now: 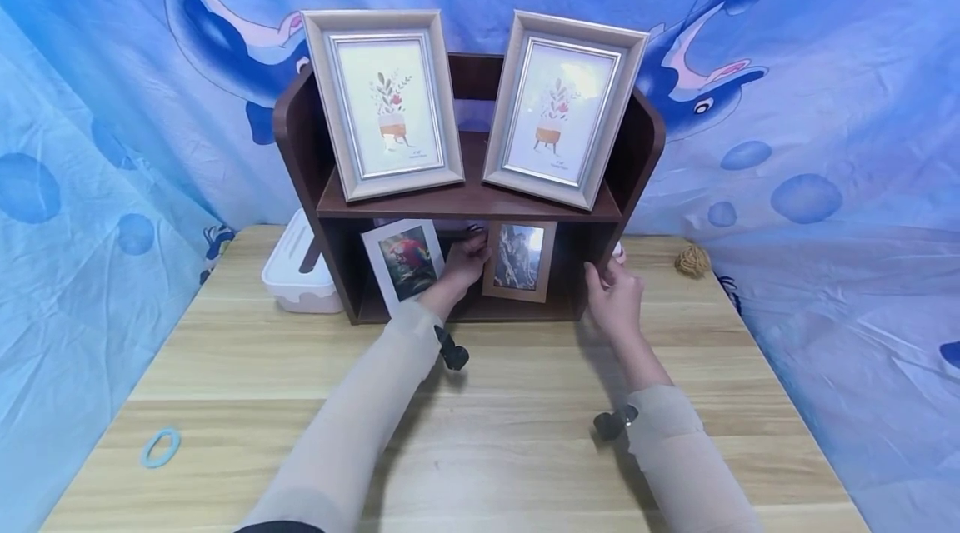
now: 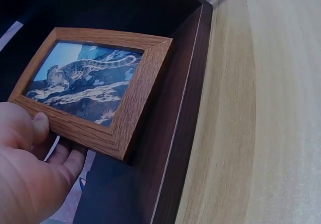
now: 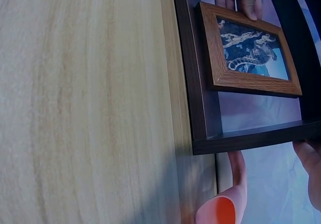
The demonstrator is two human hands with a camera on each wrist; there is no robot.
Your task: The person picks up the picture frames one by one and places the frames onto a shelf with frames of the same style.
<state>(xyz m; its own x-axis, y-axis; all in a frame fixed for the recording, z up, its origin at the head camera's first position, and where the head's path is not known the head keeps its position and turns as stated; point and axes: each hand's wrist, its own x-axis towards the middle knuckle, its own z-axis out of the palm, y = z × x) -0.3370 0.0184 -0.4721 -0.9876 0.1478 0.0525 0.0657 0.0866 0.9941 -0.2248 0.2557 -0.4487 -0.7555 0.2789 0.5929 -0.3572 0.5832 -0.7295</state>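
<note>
Oak-framed photo (image 1: pixel 519 260) stands upright—long axis vertical, facing outward—gripped by left hand (image 1: pixel 467 260); right hand (image 1: pixel 617 296) grasps shelf side (image 1: pixel 600 243).

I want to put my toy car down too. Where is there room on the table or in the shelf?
The bare tabletop in front of the shelf, between the blue ring and the right edge, has the most room. The lower shelf is crowded: parrot picture, wooden frame and left hand. The top is full with two big frames.
</note>
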